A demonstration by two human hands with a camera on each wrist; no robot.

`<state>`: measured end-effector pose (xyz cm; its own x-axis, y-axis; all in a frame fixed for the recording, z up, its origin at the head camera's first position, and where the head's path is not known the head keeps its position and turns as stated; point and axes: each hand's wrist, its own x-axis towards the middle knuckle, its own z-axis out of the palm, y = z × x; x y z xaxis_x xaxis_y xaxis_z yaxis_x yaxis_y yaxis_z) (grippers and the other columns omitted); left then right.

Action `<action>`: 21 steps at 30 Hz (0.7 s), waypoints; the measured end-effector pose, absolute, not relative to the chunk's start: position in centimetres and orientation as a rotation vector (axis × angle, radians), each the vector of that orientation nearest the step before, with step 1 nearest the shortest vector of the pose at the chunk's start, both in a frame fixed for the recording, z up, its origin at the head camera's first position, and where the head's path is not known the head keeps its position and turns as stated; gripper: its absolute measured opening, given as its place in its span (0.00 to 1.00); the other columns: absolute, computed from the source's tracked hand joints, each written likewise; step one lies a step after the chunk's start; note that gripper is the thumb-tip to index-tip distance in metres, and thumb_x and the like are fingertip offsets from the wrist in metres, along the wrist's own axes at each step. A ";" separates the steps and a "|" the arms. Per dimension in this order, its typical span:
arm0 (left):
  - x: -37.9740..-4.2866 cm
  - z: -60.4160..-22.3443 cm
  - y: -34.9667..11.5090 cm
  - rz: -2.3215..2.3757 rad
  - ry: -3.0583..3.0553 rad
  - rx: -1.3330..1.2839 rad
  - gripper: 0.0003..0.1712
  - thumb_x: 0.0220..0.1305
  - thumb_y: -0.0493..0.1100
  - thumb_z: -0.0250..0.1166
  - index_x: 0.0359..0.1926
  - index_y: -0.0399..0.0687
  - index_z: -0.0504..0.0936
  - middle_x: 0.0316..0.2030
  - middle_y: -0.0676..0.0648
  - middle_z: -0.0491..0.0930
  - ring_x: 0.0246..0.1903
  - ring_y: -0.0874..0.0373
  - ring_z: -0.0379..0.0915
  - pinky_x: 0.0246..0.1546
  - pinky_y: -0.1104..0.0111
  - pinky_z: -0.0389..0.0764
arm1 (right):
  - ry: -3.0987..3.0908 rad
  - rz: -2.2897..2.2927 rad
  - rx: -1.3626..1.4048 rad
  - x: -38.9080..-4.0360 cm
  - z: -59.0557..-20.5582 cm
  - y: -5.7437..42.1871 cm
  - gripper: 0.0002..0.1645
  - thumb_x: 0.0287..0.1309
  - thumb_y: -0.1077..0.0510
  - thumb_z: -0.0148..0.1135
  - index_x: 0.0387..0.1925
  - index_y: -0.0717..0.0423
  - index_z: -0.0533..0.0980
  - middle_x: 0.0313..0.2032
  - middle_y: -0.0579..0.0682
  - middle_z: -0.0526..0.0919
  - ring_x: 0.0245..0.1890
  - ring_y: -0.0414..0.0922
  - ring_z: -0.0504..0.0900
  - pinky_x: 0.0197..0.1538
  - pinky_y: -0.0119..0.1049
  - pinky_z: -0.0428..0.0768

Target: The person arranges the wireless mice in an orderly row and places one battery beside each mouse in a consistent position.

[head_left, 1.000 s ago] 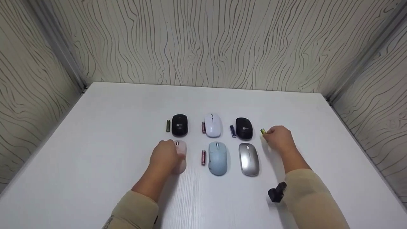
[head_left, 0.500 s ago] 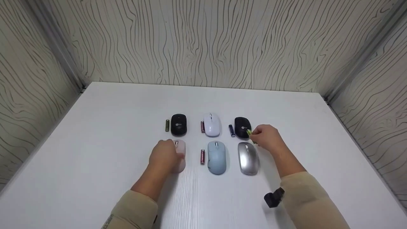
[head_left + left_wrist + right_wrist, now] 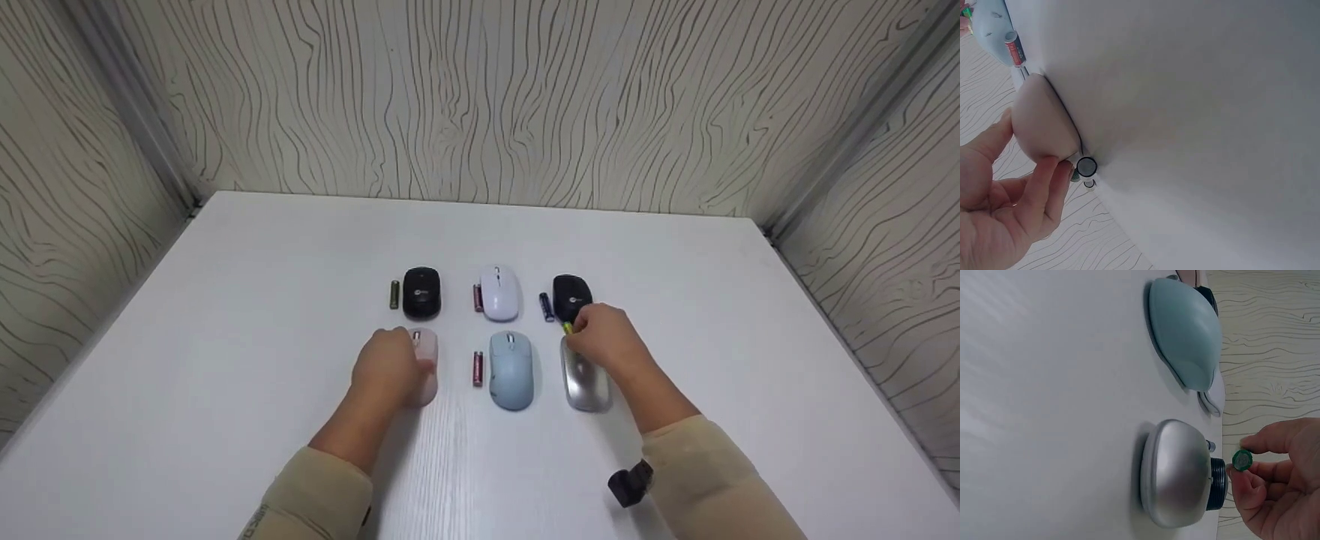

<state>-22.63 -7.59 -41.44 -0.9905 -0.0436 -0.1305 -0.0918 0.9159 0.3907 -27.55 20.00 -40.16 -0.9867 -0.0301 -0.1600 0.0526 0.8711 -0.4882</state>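
Observation:
My left hand (image 3: 386, 366) grips the pink computer mouse (image 3: 426, 375), thumb on one side and fingers on the other. Close by those fingers, the left wrist view shows the end of a battery (image 3: 1086, 166); the hand hides it from the head camera. Between thumb and fingertips, my right hand (image 3: 604, 337) pinches a yellow-green battery (image 3: 568, 328), its green end (image 3: 1242, 460) facing the right wrist camera. That hand is over the upper part of the silver mouse (image 3: 587, 382) and partly covers it. Left of the silver mouse lies the light blue mouse (image 3: 511, 371), with a red battery (image 3: 478, 369) beside it.
Behind stand a black mouse (image 3: 421, 292) with an olive battery (image 3: 394, 295), a white mouse (image 3: 499, 294) with a red battery (image 3: 477, 298), and another black mouse (image 3: 571, 296) with a blue battery (image 3: 547, 307). Wood-patterned panels (image 3: 480, 97) border the white table (image 3: 300, 247).
My right hand has carried the yellow-green battery leftward, from right of the black mouse to the top of the silver mouse. The left hand stays on the pink mouse.

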 end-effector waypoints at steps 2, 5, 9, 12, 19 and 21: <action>-22.6 -41.4 -7.6 0.614 2.958 -0.107 0.28 0.55 0.51 0.65 0.46 0.29 0.74 0.35 0.37 0.76 0.33 0.50 0.72 0.42 0.58 0.75 | 2.868 -0.725 0.042 -27.3 -40.3 19.3 0.07 0.49 0.60 0.61 0.29 0.61 0.76 0.30 0.54 0.78 0.30 0.48 0.77 0.32 0.39 0.77; -22.6 -41.4 -7.6 0.624 2.951 -0.114 0.29 0.55 0.51 0.65 0.46 0.29 0.74 0.35 0.37 0.76 0.32 0.51 0.72 0.41 0.59 0.75 | 2.856 -0.689 0.073 -26.9 -40.6 18.3 0.08 0.49 0.60 0.61 0.31 0.61 0.76 0.28 0.54 0.78 0.28 0.47 0.77 0.30 0.38 0.77; -22.5 -41.4 -7.5 0.618 2.955 -0.114 0.30 0.55 0.51 0.64 0.48 0.29 0.73 0.37 0.37 0.77 0.34 0.50 0.72 0.43 0.58 0.75 | 2.869 -0.670 0.076 -26.0 -41.4 17.0 0.07 0.48 0.63 0.59 0.32 0.62 0.75 0.26 0.52 0.77 0.27 0.46 0.76 0.29 0.38 0.75; -22.5 -41.5 -7.4 0.604 2.963 -0.110 0.31 0.55 0.51 0.64 0.49 0.29 0.73 0.38 0.37 0.77 0.36 0.50 0.73 0.45 0.58 0.75 | 2.932 -0.595 0.004 -25.5 -42.0 16.3 0.06 0.46 0.66 0.57 0.30 0.62 0.74 0.24 0.52 0.76 0.25 0.46 0.74 0.28 0.38 0.74; -22.7 -41.6 -7.4 0.590 2.949 -0.117 0.31 0.55 0.52 0.64 0.49 0.30 0.73 0.38 0.37 0.76 0.35 0.51 0.72 0.45 0.59 0.75 | 3.075 -0.184 -0.209 -25.0 -42.6 14.8 0.02 0.45 0.67 0.56 0.24 0.62 0.75 0.21 0.54 0.78 0.20 0.46 0.74 0.28 0.43 0.75; -22.7 -41.7 -7.4 0.587 2.950 -0.115 0.31 0.54 0.52 0.64 0.49 0.30 0.73 0.38 0.38 0.76 0.34 0.51 0.72 0.44 0.59 0.75 | 3.064 -0.140 -0.204 -24.9 -42.8 14.4 0.03 0.47 0.66 0.56 0.26 0.63 0.76 0.23 0.56 0.79 0.23 0.47 0.76 0.31 0.43 0.77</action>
<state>-22.70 -7.45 -41.69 -0.9885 -0.0488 -0.1433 -0.0999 0.9215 0.3754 -24.91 14.42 -42.75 -0.9890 -0.1352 -0.0609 -0.1291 0.9871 -0.0951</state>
